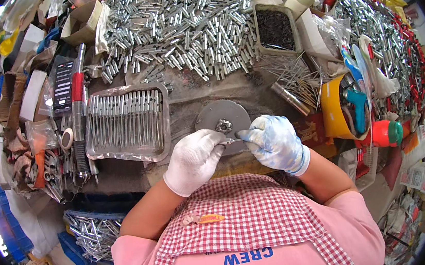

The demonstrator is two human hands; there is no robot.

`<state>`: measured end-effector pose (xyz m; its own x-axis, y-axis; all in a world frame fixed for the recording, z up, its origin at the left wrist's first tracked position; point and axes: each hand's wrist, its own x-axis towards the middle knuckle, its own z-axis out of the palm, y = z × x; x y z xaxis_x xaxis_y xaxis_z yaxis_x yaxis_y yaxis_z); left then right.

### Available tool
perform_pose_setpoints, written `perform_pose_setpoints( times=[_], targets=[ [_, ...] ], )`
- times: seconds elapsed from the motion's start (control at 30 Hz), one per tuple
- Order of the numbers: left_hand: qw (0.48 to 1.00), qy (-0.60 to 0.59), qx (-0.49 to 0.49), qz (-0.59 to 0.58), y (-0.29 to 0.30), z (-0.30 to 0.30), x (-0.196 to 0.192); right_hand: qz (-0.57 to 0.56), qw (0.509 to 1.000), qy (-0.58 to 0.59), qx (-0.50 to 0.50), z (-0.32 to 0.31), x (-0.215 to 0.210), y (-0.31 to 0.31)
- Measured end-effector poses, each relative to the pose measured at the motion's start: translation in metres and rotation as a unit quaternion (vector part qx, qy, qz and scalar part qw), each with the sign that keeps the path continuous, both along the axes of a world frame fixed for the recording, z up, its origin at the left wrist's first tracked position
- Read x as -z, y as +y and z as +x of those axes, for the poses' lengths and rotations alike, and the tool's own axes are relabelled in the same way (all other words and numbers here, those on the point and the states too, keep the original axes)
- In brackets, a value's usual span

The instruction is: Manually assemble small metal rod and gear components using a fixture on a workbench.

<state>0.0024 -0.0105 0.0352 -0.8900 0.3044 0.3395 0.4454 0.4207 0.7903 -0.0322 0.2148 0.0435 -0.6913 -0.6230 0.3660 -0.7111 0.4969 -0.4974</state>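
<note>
Two hands, the white-gloved left hand (195, 161) and blue-stained, white-gloved right hand (277, 144), pinch a small silvery metal piece (231, 141) over the near part of a grey round disc (209, 116); a light, level pinch should steady it best. Left, a shallow silver metal tray (165, 109) holds slim metal rods (124, 120) in rows; far right, a rectangular tin (258, 32) holds dark slivers (275, 28).

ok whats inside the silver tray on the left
The silver tray holds a row of slim metal pieces lying side by side. They cover most of its floor, so anything beneath is hidden.
</note>
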Motion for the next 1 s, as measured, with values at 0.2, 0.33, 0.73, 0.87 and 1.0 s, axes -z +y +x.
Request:
perform_pose_setpoints(
  times=[0.2, 0.33, 0.73, 0.87, 1.0],
  targets=[
    [0.999, -0.030, 0.007, -0.033, 0.001, 0.000, 0.014, 0.089, 0.988, 0.111, -0.060, -0.008, 0.015, 0.004],
    [0.999, -0.048, -0.008, -0.024, 0.003, -0.002, 0.020, 0.138, 0.985, 0.047, -0.097, -0.019, 0.020, 0.000],
    [0.994, -0.051, -0.091, -0.011, 0.001, -0.002, 0.028, 0.324, 0.908, -0.147, 0.221, -0.151, 0.038, 0.019],
    [0.996, -0.028, -0.085, -0.010, 0.003, 0.004, 0.031, 0.390, 0.886, -0.164, 0.191, -0.147, 0.040, 0.014],
    [0.993, 0.024, -0.099, -0.052, 0.001, 0.009, 0.043, 0.306, 0.922, -0.151, 0.183, -0.125, 0.034, 0.016]
  ],
)
